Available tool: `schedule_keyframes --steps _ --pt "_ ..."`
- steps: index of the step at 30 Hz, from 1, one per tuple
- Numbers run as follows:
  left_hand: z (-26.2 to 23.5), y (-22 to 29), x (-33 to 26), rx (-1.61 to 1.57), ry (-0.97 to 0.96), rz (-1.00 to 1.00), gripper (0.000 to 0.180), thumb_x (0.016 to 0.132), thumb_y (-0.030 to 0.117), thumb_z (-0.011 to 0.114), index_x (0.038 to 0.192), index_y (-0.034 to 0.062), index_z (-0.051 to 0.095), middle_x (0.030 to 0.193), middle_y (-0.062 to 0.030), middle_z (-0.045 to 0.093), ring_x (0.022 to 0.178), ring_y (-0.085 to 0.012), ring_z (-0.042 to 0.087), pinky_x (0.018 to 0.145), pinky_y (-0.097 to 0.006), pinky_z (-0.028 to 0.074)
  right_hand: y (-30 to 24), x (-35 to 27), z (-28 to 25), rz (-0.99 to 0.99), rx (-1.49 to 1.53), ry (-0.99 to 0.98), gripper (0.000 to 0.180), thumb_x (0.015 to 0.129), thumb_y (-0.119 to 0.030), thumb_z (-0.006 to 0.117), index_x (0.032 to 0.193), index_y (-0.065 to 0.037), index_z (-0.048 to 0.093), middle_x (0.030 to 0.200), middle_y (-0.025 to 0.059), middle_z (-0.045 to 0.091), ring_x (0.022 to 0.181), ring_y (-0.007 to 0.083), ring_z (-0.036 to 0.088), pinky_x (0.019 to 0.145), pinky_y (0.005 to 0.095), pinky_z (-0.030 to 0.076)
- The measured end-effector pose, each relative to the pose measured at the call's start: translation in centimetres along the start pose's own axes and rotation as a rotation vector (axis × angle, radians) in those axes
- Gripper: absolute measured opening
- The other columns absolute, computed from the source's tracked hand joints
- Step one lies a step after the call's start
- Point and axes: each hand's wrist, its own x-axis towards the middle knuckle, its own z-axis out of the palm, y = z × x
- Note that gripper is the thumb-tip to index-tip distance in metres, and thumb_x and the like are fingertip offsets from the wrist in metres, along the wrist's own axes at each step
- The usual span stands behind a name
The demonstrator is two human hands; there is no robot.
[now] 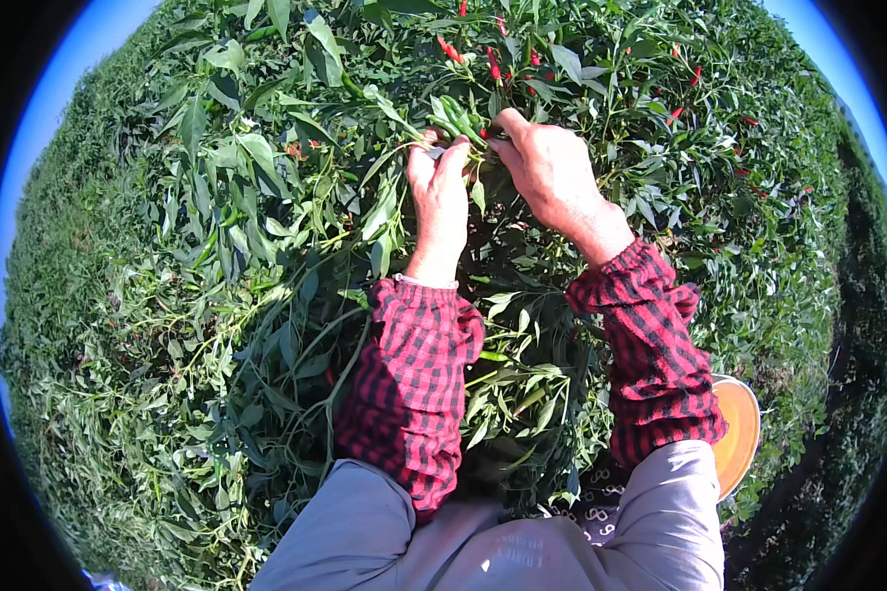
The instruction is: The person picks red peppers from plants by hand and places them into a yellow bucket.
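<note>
My left hand (439,202) is closed, thumb and fingers pinched at the base of a small bunch of green chili peppers (454,119) on a leafy plant. Right beside it, my right hand (554,177) is bent in from the right, fingertips pinched together against the same bunch. A bit of red shows by those fingertips, but what they grip is mostly hidden. Just beyond the hands hang ripe red chili peppers (493,63), with another red pair (450,50) a little to the left.
Dense pepper foliage (138,325) surrounds me on all sides, with more red chilies (675,115) scattered at the right. A round container with an orange inside (737,433) stands by my right leg. Long leafy stems (310,340) cross beside my left forearm.
</note>
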Motion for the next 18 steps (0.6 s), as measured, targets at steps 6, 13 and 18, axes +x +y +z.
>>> schedule_keyframes --steps 6,13,18 --pt "0.5 -0.1 -0.2 -0.013 -0.035 -0.027 0.018 0.085 0.013 0.054 0.101 0.0066 0.052 0.087 0.0002 0.057 0.07 -0.0057 0.048 0.059 -0.021 0.039 -0.1 -1.4 1.2 0.185 0.159 0.088 0.021 0.085 -0.017 0.059 0.096 -0.004 0.047 0.063 0.0142 0.056 0.057 0.0334 0.056 0.053 0.0403 0.042" --pt "0.7 -0.4 -0.1 0.004 -0.054 0.011 0.016 0.088 0.014 0.048 0.101 0.0053 0.053 0.094 -0.0052 0.062 0.083 -0.0141 0.057 0.076 -0.024 0.043 1.8 -1.0 1.8 0.443 0.768 0.096 0.017 0.09 -0.021 0.052 0.082 -0.006 0.053 0.055 0.0024 0.044 0.041 0.0114 0.037 0.038 0.0263 0.031" --pt "0.7 -0.9 -0.4 -0.127 0.019 -0.037 0.022 0.09 0.017 0.047 0.105 0.0016 0.049 0.092 -0.0104 0.061 0.081 -0.0186 0.061 0.074 -0.031 0.051 2.6 -1.1 2.1 0.786 1.531 0.05 0.016 0.091 -0.022 0.05 0.081 -0.01 0.051 0.059 -0.0032 0.045 0.043 0.0033 0.031 0.036 0.0185 0.022"
